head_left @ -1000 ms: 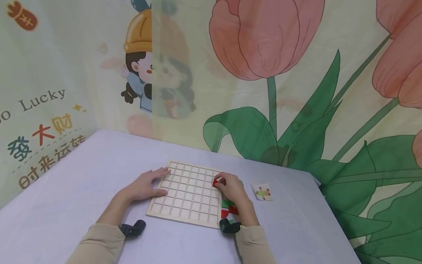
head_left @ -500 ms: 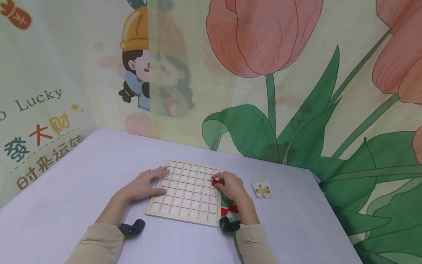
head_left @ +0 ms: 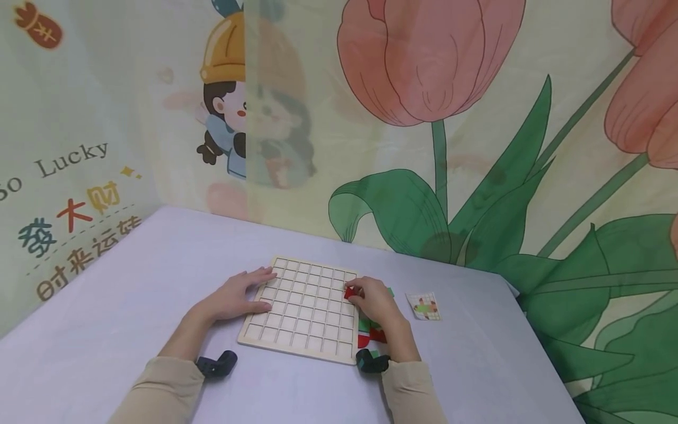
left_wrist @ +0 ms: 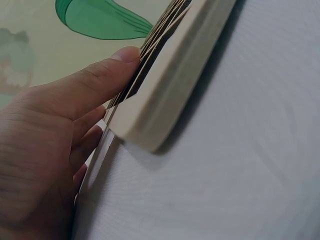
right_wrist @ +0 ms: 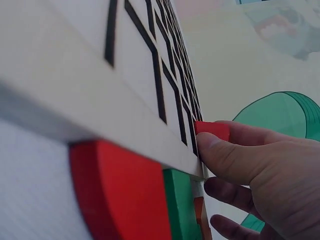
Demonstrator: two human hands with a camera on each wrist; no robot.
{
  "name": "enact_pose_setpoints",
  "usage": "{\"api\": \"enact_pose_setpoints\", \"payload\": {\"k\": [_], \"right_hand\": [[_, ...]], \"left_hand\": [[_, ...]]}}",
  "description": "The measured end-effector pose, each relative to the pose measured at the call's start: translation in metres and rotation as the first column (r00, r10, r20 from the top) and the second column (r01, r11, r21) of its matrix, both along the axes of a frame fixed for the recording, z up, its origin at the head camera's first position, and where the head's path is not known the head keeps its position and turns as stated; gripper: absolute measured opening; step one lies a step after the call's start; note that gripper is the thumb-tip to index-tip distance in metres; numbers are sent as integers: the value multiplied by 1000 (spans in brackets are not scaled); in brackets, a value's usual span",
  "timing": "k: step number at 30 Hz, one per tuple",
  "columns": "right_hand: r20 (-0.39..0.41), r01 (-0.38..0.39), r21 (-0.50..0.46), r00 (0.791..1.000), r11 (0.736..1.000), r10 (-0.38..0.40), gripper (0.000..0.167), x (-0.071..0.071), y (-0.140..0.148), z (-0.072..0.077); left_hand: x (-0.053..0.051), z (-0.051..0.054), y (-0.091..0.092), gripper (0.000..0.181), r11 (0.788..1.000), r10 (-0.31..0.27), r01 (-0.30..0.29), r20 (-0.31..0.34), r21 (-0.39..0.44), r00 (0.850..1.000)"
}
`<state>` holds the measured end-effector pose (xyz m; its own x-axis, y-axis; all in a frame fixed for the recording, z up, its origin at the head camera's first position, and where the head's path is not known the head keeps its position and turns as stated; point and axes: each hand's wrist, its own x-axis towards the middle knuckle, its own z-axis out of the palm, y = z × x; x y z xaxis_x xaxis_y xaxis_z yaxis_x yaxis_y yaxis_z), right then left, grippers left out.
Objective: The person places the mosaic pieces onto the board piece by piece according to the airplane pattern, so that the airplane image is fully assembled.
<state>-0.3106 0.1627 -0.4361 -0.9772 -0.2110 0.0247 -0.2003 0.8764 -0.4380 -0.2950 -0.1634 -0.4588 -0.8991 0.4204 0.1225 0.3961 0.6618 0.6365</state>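
Note:
A pale wooden grid board with square cells lies on the white table. My left hand rests at its left edge, fingers and thumb spread. In the left wrist view the thumb lies on the board's frame. At the board's right side my right hand pinches a small red block between thumb and fingers. The right wrist view has this red block at the grid's edge; whether it touches a cell's floor is hidden.
Beside the board's right edge lie loose pieces, among them a red rounded piece and a green piece, partly under my right arm. Farther right is a small card with a coloured grid picture. A printed cloth hangs behind the table.

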Motion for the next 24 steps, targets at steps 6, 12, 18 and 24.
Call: {"api": "enact_pose_setpoints", "payload": {"k": [6, 12, 18, 24], "right_hand": [[4, 8, -31, 1000, 1000, -8, 30, 1, 0, 0], [-50, -39, 13, 998, 999, 40, 30, 1, -1, 0], [-40, -23, -23, 999, 999, 22, 27, 2, -2, 0], [-9, 8, -50, 1000, 999, -8, 21, 2, -2, 2]], "left_hand": [[0, 1, 1, 74, 1000, -6, 6, -1, 5, 1000], [1, 1, 1, 73, 1000, 0, 0, 1, 3, 1000], [2, 2, 1, 72, 1000, 5, -5, -5, -2, 1000], [2, 3, 2, 72, 1000, 8, -8, 0, 9, 1000]]}}
